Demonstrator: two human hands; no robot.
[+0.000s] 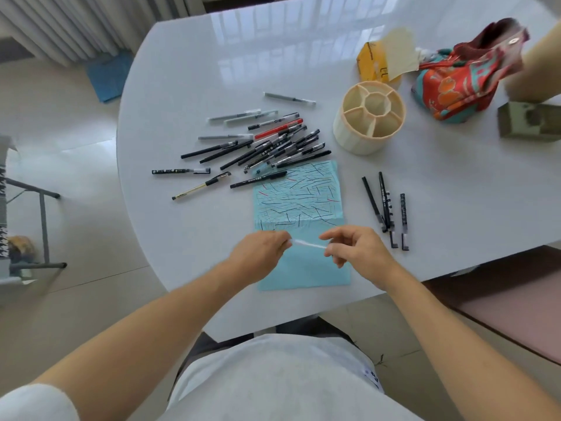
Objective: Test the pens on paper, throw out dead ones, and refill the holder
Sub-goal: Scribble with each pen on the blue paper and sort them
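Note:
Both my hands hold one pale, blurred pen point(308, 244) level above the near half of the blue test paper point(299, 208). My left hand point(261, 253) pinches its left end and my right hand point(355, 247) grips its right end. The paper's far half is covered with short ink strokes. A heap of several pens point(267, 144), mostly black with one red, lies beyond the paper's far left corner. Three black pens point(387, 208) lie apart to the right of the paper. The cream pen holder point(368, 121), divided into compartments, stands empty behind the paper.
A yellow box point(372, 63) with cream paper and a red patterned cloth bag point(464, 80) sit at the far right of the white table point(182, 86). Another person's arm point(540, 65) reaches by the bag near a grey-green box point(528, 120). A bench point(516, 302) stands right.

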